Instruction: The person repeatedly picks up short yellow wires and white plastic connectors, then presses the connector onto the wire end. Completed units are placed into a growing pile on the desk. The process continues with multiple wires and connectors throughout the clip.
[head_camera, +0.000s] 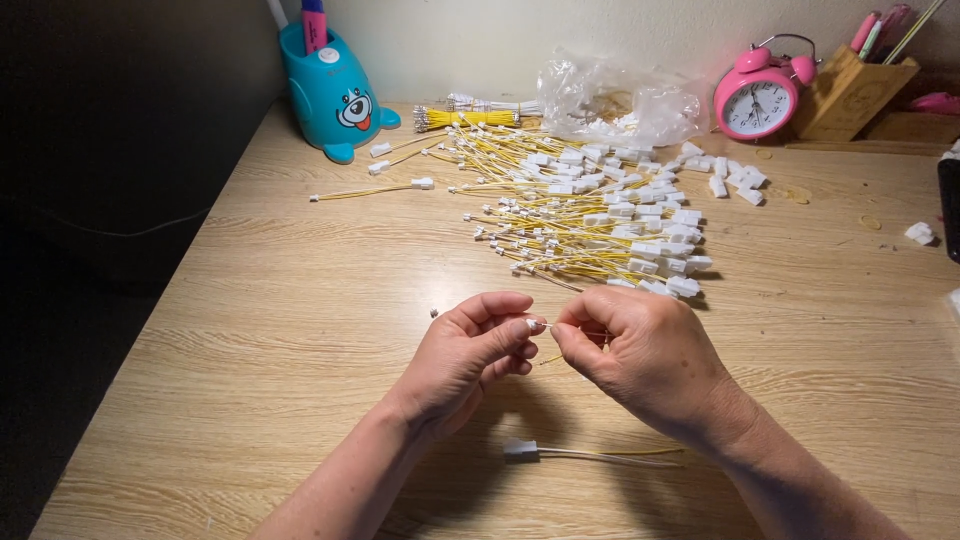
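My left hand (468, 352) and my right hand (628, 350) meet above the wooden desk (260, 340), fingertips pinched together on a thin yellow wire with a small white connector (541, 326). A short wire end sticks out left of my left hand. Below the hands lies a finished wire with a white connector (520, 450). Behind the hands spreads a pile of yellow wires with white connectors (590, 215).
A blue animal-shaped pen holder (332, 92) stands at the back left. A clear plastic bag (620, 100), a pink alarm clock (758, 100) and a wooden pen box (850, 95) line the back. Loose white connectors (735, 180) lie right of the pile.
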